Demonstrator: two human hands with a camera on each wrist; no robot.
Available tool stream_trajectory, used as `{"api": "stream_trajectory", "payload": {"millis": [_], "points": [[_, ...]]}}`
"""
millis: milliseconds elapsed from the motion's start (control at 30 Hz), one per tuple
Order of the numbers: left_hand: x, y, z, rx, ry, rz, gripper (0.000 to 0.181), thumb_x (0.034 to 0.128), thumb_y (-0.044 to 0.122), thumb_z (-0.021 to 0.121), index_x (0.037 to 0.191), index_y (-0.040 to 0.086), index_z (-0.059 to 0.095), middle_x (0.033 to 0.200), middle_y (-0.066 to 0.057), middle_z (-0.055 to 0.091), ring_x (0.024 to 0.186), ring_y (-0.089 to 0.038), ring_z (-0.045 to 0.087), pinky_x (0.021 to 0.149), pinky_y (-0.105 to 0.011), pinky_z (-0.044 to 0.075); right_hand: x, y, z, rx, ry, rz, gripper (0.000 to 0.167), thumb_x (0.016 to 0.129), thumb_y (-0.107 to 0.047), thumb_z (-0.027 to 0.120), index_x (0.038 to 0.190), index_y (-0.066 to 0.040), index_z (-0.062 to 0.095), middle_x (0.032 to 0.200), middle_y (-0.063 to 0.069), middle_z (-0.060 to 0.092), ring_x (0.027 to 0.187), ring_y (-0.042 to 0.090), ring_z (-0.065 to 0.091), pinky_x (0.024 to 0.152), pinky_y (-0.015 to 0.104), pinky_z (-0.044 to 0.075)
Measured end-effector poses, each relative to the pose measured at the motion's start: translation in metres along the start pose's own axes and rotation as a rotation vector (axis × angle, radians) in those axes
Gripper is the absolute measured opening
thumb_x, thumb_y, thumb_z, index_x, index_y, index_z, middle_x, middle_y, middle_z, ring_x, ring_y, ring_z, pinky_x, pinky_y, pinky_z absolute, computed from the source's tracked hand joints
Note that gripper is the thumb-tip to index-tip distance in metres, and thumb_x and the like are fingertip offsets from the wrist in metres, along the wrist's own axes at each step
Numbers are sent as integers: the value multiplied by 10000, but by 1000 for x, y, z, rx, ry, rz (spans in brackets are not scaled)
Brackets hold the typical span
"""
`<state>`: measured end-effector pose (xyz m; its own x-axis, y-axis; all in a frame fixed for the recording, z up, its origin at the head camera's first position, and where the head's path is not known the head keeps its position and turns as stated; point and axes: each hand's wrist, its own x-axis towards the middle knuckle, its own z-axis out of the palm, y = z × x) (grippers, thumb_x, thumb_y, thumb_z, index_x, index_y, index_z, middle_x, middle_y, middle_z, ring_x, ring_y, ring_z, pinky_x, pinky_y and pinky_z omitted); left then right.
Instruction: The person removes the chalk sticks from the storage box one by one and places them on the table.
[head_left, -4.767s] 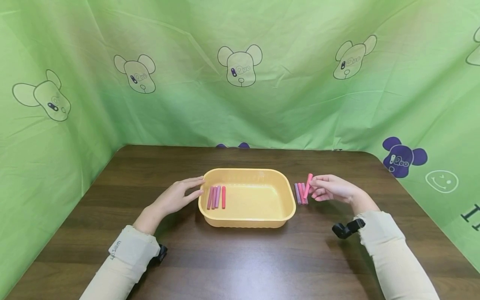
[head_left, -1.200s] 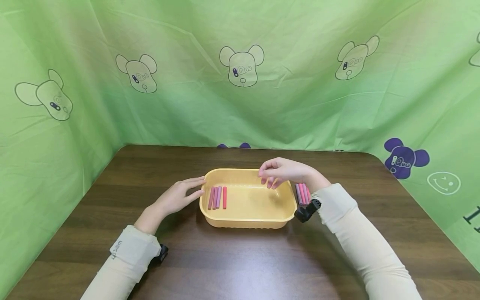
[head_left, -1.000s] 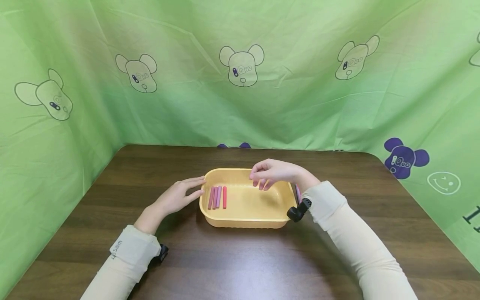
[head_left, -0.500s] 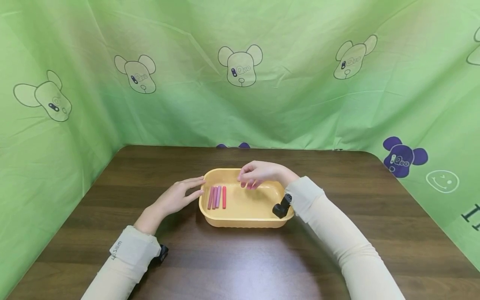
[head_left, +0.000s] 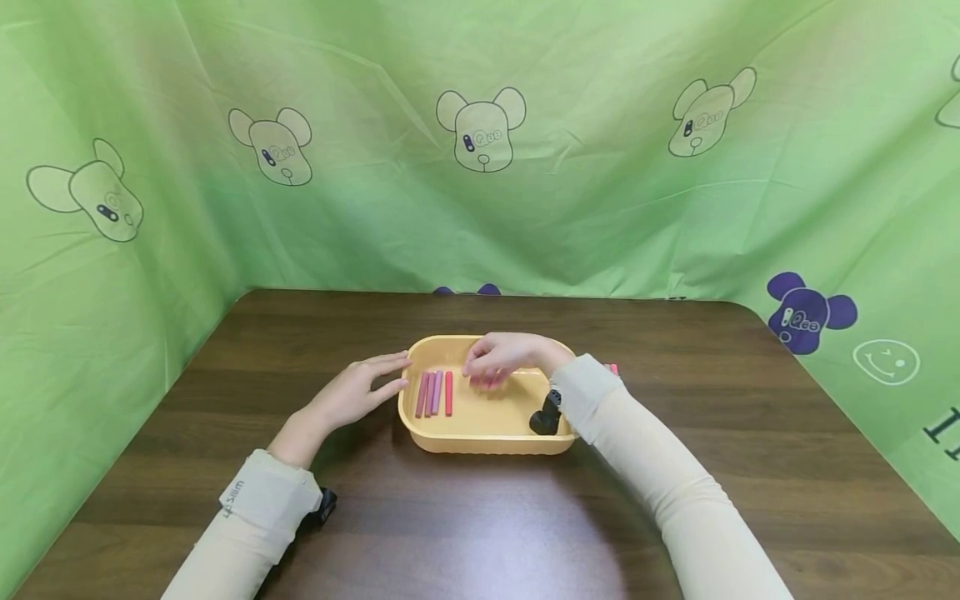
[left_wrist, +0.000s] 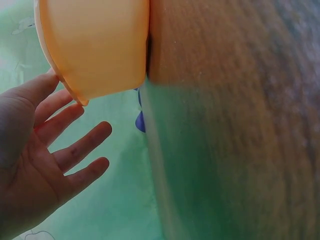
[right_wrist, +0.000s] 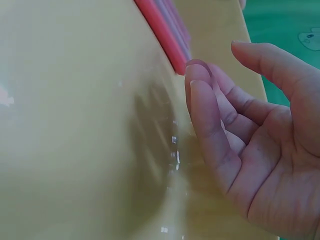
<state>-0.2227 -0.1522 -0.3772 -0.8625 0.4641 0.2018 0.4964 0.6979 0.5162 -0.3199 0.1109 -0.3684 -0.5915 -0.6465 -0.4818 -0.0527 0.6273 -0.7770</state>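
A yellow plastic basin (head_left: 487, 445) stands mid-table. Inside at its left lie several mauve and purple crayon-like sticks (head_left: 428, 394) side by side, with a red stick (head_left: 448, 393) a little apart from them. My left hand (head_left: 352, 395) rests its fingertips on the basin's left rim, fingers straight, as the left wrist view also shows. Over the basin's middle hovers my right hand (head_left: 504, 358), its fingers loosely bent towards the red stick. In the right wrist view its thumb stands apart from the fingers and nothing is held.
Beyond the basin's right side, pink stick ends (head_left: 612, 368) peek out, the rest hidden behind the right sleeve. Black wrist cameras (head_left: 546, 414) are strapped to both arms. A green printed curtain (head_left: 480, 233) hangs behind the dark wooden table (head_left: 480, 517).
My right hand held a pink stick over the right-hand row and now holds nothing. It has since moved left and down into the basin. The left hand has stayed at the rim.
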Motion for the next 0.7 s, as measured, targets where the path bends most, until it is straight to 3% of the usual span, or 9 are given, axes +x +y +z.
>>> {"api": "stream_trajectory", "payload": {"millis": [400, 700], "points": [[1, 1, 0, 9, -7, -1, 427, 925, 225, 579, 1310, 43, 541, 1396, -144, 495, 1300, -318, 461, 1086, -478, 368, 16, -3, 13, -30, -37, 64, 158, 913, -140, 546, 924, -13, 639, 716, -11, 663, 600, 65, 625, 596, 185, 551], [0, 3, -1, 7, -17, -13, 430, 929, 231, 574, 1316, 48, 535, 1402, -145, 488, 1305, -317, 455, 1087, -480, 366, 23, -6, 20, -72, -10, 100, 197, 925, -214, 570, 778, -88, 609, 669, -19, 635, 556, 50, 592, 541, 153, 520]]}}
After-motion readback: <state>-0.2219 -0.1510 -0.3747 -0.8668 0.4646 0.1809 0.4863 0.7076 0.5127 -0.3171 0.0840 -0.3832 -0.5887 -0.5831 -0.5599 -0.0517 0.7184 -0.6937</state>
